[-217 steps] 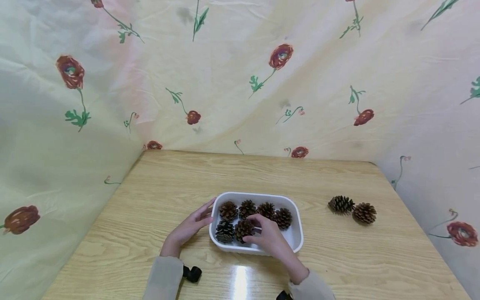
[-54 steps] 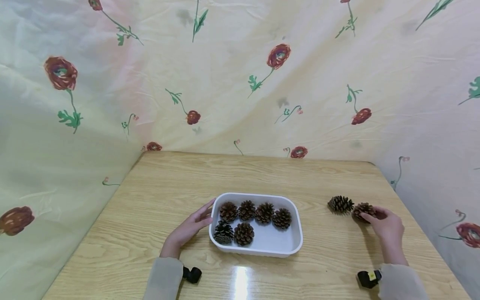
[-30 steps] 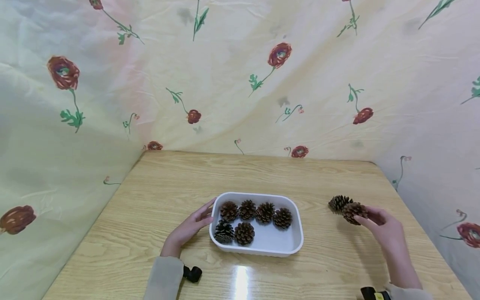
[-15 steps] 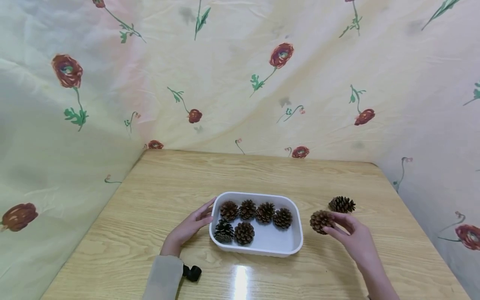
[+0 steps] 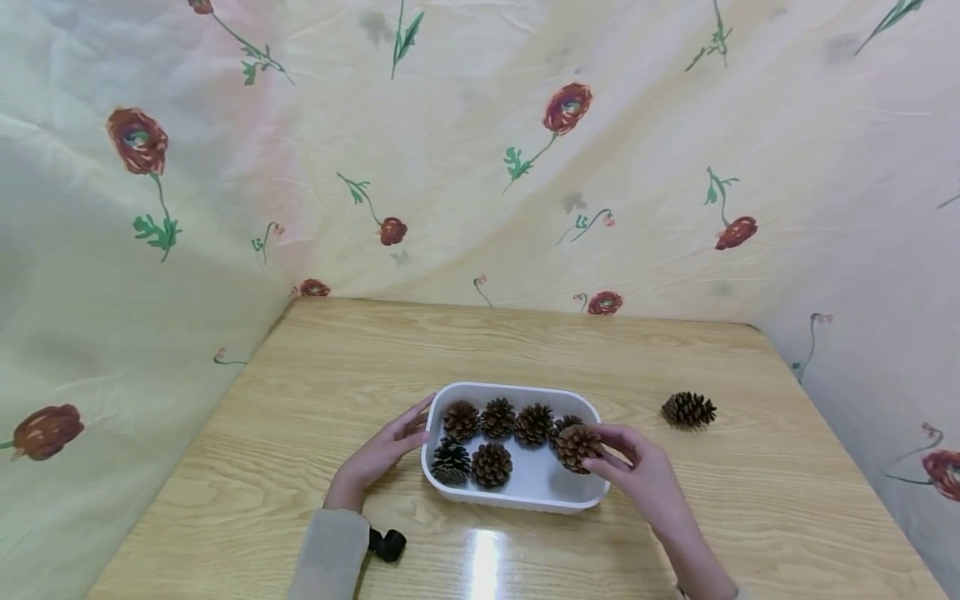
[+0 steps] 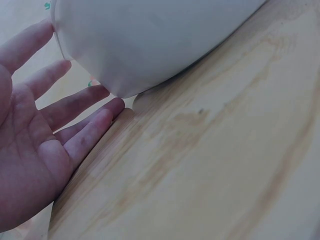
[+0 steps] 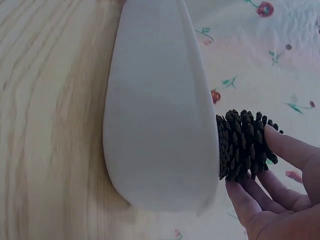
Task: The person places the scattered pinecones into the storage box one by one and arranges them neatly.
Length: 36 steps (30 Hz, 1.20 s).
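A white rectangular tub (image 5: 525,503) with rounded corners stands at the middle of the table, holding several brown pine cones (image 5: 491,465). My right hand (image 5: 633,467) pinches one pine cone (image 5: 577,447) between thumb and fingers over the tub's right end; it overlaps another cone lying inside. In the right wrist view this held pine cone (image 7: 247,145) shows at the tub's rim, partly hidden behind the wall. My left hand (image 5: 382,454) rests with extended fingers against the tub's left end. In the left wrist view its fingertips (image 6: 102,91) touch the tub's outer wall (image 6: 145,45).
One more pine cone (image 5: 688,410) lies on its side on the wooden table (image 5: 360,350), right of the tub. A floral cloth (image 5: 450,150) hangs behind the table and along both sides. A black wrist camera (image 5: 390,546) sits beside the left sleeve.
My right hand let go of a pine cone in the tub, took another from the table's right, and carried it left over the tub. The left hand has stayed at the tub's end.
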Each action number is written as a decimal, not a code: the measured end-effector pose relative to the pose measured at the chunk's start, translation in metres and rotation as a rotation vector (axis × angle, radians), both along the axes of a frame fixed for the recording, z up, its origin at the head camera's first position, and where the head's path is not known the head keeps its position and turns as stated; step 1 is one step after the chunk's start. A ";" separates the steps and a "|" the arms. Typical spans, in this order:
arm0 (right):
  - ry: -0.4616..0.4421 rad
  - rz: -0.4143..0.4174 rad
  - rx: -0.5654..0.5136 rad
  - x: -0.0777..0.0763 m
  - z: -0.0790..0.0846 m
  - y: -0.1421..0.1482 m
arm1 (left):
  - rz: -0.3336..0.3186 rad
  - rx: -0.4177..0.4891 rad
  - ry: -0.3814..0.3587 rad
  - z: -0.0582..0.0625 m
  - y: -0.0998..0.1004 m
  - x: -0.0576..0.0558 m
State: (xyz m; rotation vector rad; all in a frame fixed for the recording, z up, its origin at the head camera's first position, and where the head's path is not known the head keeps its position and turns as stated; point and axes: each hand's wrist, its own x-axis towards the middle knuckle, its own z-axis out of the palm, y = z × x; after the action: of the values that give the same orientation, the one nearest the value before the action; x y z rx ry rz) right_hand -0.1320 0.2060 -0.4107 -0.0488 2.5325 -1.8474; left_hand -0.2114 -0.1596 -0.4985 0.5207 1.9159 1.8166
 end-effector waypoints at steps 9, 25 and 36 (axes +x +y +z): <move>-0.026 0.048 0.081 -0.008 -0.011 -0.024 | 0.001 -0.008 0.004 -0.001 0.000 -0.001; 0.003 0.078 0.289 -0.018 -0.017 -0.056 | 0.006 -0.019 -0.002 0.002 0.000 0.000; 0.019 0.083 0.418 -0.018 -0.021 -0.061 | 0.004 -0.027 -0.004 0.002 -0.001 0.000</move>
State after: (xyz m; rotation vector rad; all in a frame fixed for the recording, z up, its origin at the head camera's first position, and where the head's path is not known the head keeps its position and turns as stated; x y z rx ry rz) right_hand -0.1497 0.1452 -0.4312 -0.1654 2.8211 -1.2638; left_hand -0.2116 -0.1602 -0.4968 0.5040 1.9377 1.7901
